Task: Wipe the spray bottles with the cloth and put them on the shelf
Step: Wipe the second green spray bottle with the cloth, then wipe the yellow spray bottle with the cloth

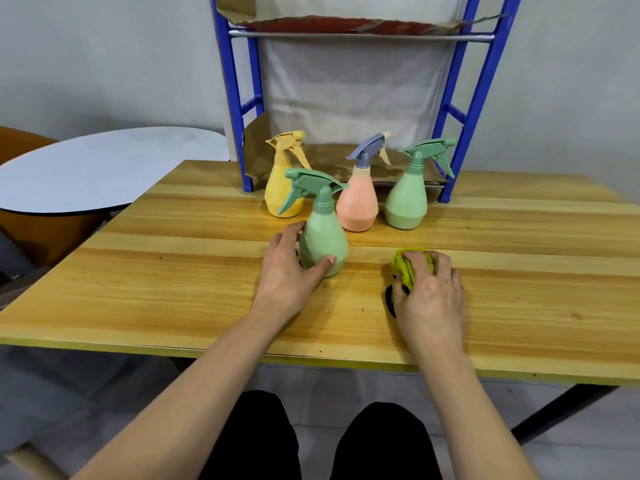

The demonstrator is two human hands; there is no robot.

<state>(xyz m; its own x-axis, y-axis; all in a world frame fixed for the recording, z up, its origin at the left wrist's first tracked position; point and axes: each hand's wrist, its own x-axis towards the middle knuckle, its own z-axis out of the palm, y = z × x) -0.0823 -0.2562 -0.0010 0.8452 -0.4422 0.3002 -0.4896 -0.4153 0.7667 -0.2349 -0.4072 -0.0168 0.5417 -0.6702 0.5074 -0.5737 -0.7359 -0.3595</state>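
Observation:
Several spray bottles stand upright on the wooden table [173, 271]. My left hand [289, 268] wraps the base of the nearest green bottle [323, 233], thumb across its front. Behind it stand a yellow bottle [282, 181], a pink bottle with a grey-blue trigger [358, 199] and a second green bottle [407, 199]. My right hand [431, 296] lies on a bunched yellow-green cloth [408, 263] on the table, fingers curled over it. The blue-framed shelf [239, 98] stands at the table's back edge, its lower level lined with cardboard.
A round white table [104, 168] sits to the left, lower than the wooden one. The shelf's upper level [360, 29] holds a cardboard sheet. A white cloth hangs behind the shelf. My knees show below the table's near edge.

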